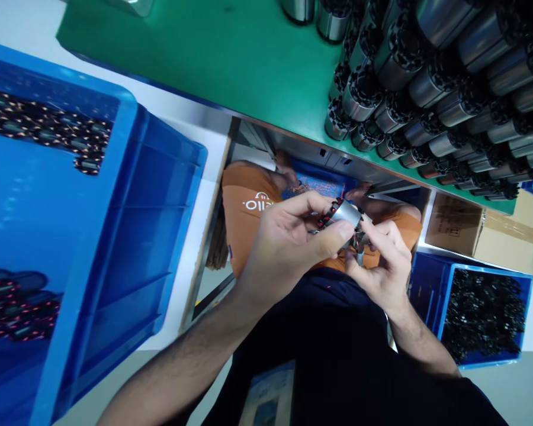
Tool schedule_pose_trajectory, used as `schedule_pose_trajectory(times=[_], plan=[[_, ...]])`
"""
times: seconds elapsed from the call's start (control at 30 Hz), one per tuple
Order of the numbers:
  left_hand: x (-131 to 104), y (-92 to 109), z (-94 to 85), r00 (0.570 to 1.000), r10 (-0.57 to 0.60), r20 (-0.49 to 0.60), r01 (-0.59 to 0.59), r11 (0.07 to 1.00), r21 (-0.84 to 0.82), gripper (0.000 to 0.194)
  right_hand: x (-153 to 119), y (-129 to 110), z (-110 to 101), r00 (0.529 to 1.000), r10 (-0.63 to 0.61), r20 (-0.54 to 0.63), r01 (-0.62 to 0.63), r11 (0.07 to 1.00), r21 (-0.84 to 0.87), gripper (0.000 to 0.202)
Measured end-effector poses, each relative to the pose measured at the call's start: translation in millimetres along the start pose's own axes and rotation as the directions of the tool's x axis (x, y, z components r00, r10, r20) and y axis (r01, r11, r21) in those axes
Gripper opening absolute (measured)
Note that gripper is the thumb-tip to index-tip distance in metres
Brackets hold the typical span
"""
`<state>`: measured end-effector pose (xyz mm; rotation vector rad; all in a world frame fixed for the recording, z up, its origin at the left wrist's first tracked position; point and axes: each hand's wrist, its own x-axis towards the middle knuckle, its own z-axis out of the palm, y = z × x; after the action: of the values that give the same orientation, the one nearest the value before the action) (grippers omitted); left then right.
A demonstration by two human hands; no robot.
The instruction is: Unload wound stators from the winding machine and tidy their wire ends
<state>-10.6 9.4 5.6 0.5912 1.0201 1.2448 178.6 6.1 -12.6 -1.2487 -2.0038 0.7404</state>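
Observation:
Above my lap, my left hand (288,239) grips a motor stator (346,214), a short silver cylinder with black slotted ends and red wire at its rim. The thumb lies along its side and the fingers curl over the far end. My right hand (382,257) is closed at the stator's other end, its index finger touching the edge there. Between its thumb and fingers is a small, partly metallic thing that I cannot make out. Thin red wire sticks up beside the stator.
Many similar stators (444,83) stand in rows on the green bench (204,53). A blue crate (128,148) at left holds wound parts. At right are a cardboard box (506,228) and a blue bin (448,296) of black pieces. Wire scraps lie in a blue tray (313,171) below.

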Motion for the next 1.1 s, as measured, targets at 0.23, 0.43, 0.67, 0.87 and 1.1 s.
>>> schedule_pose_trajectory(times=[0.23, 0.43, 0.67, 0.87, 1.1], plan=[[3.6, -3.3, 1.8, 1.000, -0.002, 0.010, 0.002, 1.000, -0.022, 0.028, -1.3, 7.5, 1.5, 1.000, -0.005, 0.011, 0.005, 0.998, 0.058, 0.068], [5.3, -7.6, 1.3, 1.000, -0.006, 0.019, 0.006, 1.000, -0.028, 0.029, -1.1, 10.5, -0.4, 0.999, 0.013, 0.043, -0.016, 0.997, 0.077, 0.064], [15.7, -23.8, -15.8, 0.978, 0.092, -0.187, -0.089, 0.996, 0.025, 0.029, 7.7, 37.2, 5.4, 0.892, 0.292, 0.345, -0.378, 0.901, 0.213, 0.056], [-42.3, 37.2, -117.4, 0.891, 0.203, -0.407, -0.072, 0.947, 0.314, 0.041, 2.6, 94.2, 12.5, 0.788, 0.408, 0.461, -0.459, 0.889, -0.001, 0.077], [-136.2, 75.7, -254.7, 0.768, 0.397, -0.503, 0.441, 0.243, 0.864, 0.029, -7.6, 120.8, 32.7, 0.775, 0.355, 0.523, -0.411, 0.912, -0.010, 0.070]])
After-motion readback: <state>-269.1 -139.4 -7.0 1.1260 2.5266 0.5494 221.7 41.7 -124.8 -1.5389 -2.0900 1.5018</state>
